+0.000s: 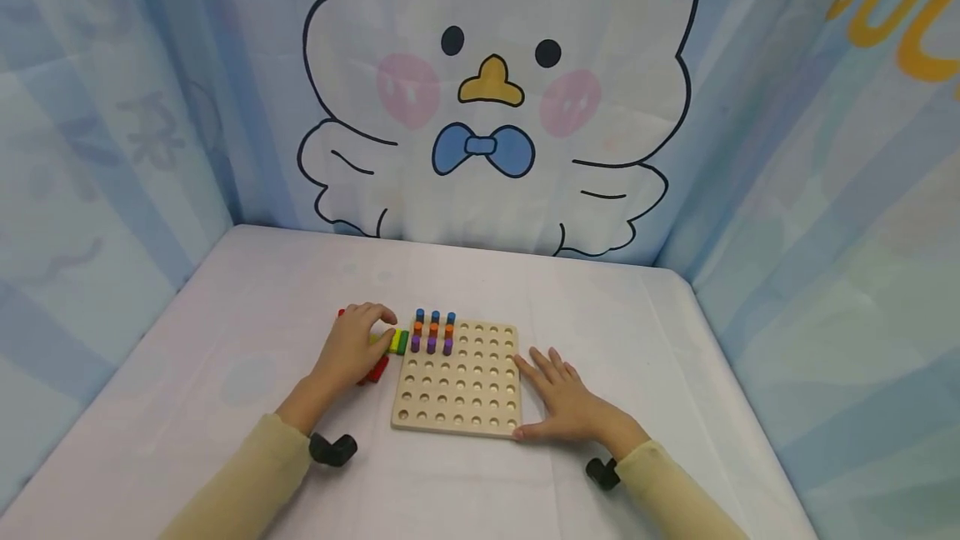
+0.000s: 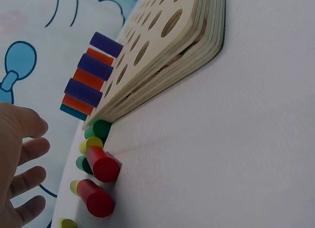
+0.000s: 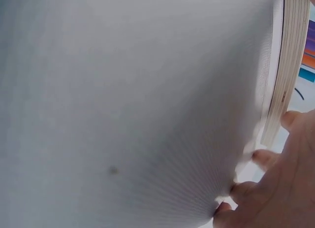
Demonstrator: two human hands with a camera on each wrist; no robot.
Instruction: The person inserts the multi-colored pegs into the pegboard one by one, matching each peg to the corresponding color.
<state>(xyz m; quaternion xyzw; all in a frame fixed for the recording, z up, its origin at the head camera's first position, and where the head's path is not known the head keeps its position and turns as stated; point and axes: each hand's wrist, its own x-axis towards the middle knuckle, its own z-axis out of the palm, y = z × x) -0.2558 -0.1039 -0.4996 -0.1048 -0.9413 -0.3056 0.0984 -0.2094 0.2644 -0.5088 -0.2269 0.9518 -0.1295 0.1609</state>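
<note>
On a white-covered table [image 1: 637, 332], I see a square wooden pegboard [image 1: 451, 391] lying flat between a person's two hands, which are well apart. In its far left corner, nine pegs stand upright in three rows: blue pegs [image 1: 420, 315] at the back, orange pegs [image 1: 433, 330] next, purple pegs [image 1: 431, 346] nearest the person.

The left hand [image 1: 352, 347] is over loose pegs just left of the board, its thumb and fingers parted around air; I cannot tell whether it touches any peg. My left wrist view shows a green peg [image 2: 101, 130] at the board's edge, a yellow peg [image 2: 93, 144] beside it, and two red pegs [image 2: 104, 166] lying near.

The right hand [image 1: 566, 402] has its fingers spread, index finger and thumb touching the board's right edge. Behind hangs a curtain [image 1: 487, 207] with a cartoon bird.
</note>
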